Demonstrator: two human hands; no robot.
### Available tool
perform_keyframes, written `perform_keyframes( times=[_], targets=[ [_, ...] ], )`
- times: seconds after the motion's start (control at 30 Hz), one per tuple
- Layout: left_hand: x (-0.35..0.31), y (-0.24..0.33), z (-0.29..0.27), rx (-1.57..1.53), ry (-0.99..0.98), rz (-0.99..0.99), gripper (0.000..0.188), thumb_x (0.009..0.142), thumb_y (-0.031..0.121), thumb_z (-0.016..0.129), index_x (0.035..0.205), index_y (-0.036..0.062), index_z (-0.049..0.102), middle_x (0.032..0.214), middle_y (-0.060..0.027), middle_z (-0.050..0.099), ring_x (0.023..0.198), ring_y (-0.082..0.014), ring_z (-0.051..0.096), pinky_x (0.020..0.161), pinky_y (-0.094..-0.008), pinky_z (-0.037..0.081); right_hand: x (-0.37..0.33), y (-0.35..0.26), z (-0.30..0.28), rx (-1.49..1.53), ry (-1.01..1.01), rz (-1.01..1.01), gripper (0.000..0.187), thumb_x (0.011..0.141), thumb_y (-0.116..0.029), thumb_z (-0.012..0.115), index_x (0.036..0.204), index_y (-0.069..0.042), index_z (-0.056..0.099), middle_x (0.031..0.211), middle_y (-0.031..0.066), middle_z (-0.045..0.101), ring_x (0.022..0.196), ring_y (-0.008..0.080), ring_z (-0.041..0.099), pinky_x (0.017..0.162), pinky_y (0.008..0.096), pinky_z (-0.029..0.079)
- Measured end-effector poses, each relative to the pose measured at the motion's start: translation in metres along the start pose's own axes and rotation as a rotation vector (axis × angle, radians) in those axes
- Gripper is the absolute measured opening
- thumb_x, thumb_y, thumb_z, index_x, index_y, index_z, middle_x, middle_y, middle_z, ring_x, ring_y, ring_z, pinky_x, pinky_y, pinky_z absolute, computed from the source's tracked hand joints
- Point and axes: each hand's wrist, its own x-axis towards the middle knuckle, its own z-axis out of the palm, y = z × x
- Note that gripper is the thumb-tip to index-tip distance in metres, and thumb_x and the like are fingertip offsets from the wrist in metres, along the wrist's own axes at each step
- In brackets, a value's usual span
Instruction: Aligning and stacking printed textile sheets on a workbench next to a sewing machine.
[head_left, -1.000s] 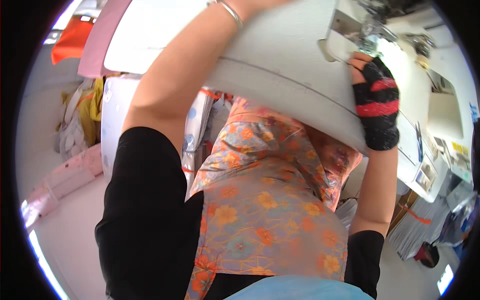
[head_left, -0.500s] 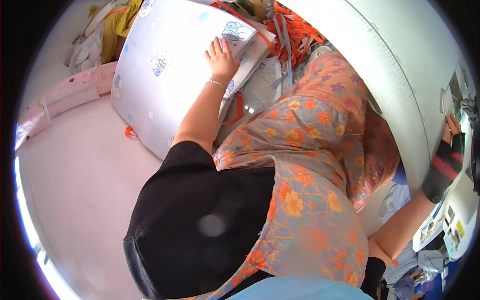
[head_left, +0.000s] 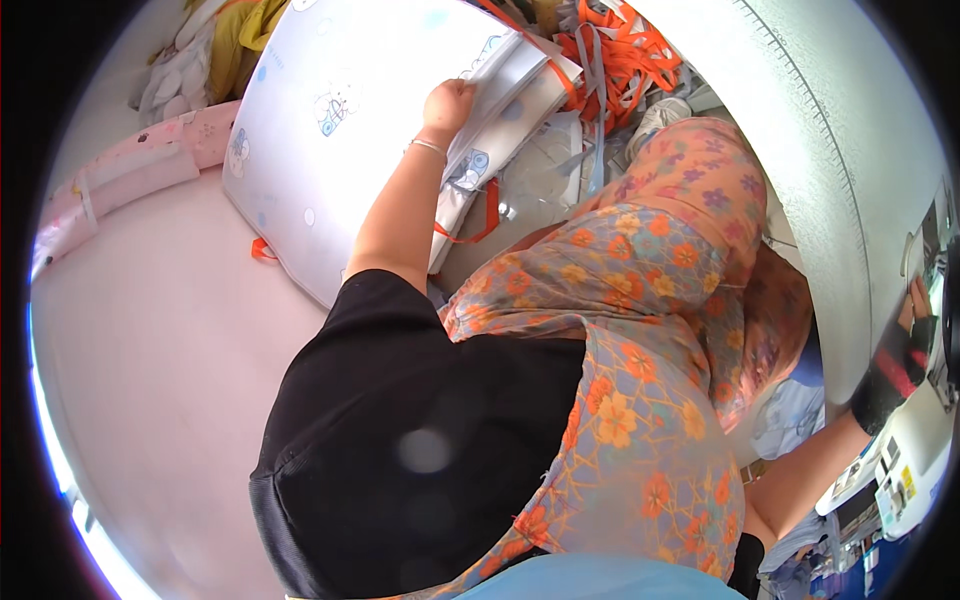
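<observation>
A stack of white padded fabric (head_left: pixel 290 150) with small blue bear prints lies at the upper left, its layered edges turned toward the right. My left hand (head_left: pixel 449 108), a bracelet on its wrist, is closed on the top layer near those edges. Its fingertips are curled out of sight. At the far right my right hand (head_left: pixel 917 305) wears a black and red sleeve or glove over its palm. Its fingers look stretched out beside a pale machine part, small and partly lost at the picture's rim.
Orange strips (head_left: pixel 630 50) lie tangled behind the fabric, with grey strips hanging down. A long pale work surface with a ruler scale (head_left: pixel 800 70) curves along the right. Pink fabric (head_left: pixel 190 145) and yellow cloth (head_left: pixel 240 40) lie at the left. My floral apron (head_left: pixel 640 400) covers my lap.
My left hand has gone from lying flat with fingers spread to closed on the fabric's top layer. The view has shifted slightly. My right hand appears a little lower.
</observation>
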Motion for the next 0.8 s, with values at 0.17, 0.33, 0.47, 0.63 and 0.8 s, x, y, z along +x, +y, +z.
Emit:
perform_keyframes(
  times=[0.17,0.33,0.47,0.63,0.8],
  targets=[
    [0.011,-0.009,0.000,-0.340,-0.135,-0.298,0.042,0.082,0.034,0.067,0.108,0.0007,0.070,0.102,-0.0221,0.069,0.095,-0.0343,0.067,0.089,-0.0380,0.050,0.001,-0.002,0.002,0.028,0.012,0.014,0.028,0.099,-0.009,0.048,0.121,0.000,0.063,0.127,0.0171,0.061,0.117,0.0274,0.057,0.104,0.0373,0.041],
    [0.011,-0.002,-0.001,-0.248,-0.119,-0.285,0.040,0.082,0.032,0.067,0.107,0.0014,0.070,0.099,-0.0207,0.070,0.092,-0.0342,0.067,0.087,-0.0376,0.050,0.000,-0.002,0.001,-0.008,-0.014,0.081,0.032,0.095,0.000,0.047,0.123,0.002,0.059,0.129,0.0173,0.059,0.118,0.0292,0.056,0.104,0.0363,0.041],
    [0.010,0.005,0.002,-0.053,-0.052,-0.169,0.037,0.083,0.032,0.067,0.101,0.0008,0.072,0.095,-0.0196,0.071,0.089,-0.0343,0.067,0.084,-0.0368,0.051,-0.001,0.000,0.002,0.024,-0.014,0.042,0.031,0.097,-0.005,0.046,0.124,0.000,0.061,0.129,0.0167,0.059,0.118,0.0278,0.056,0.104,0.0368,0.041],
    [0.012,0.000,0.009,-0.248,-0.069,-0.305,0.036,0.082,0.033,0.067,0.098,0.0005,0.072,0.093,-0.0207,0.071,0.088,-0.0337,0.067,0.083,-0.0369,0.051,-0.001,0.000,0.004,0.022,0.000,0.043,0.029,0.100,-0.011,0.046,0.122,-0.001,0.063,0.128,0.0156,0.060,0.117,0.0264,0.057,0.105,0.0370,0.041],
    [0.017,-0.006,0.007,-0.407,-0.042,-0.340,0.038,0.081,0.034,0.068,0.099,0.0007,0.072,0.090,-0.0209,0.071,0.086,-0.0331,0.068,0.083,-0.0371,0.051,0.000,-0.002,0.006,0.024,-0.007,0.051,0.029,0.100,-0.011,0.046,0.122,-0.001,0.063,0.128,0.0145,0.061,0.118,0.0253,0.056,0.105,0.0361,0.040]
  ],
)
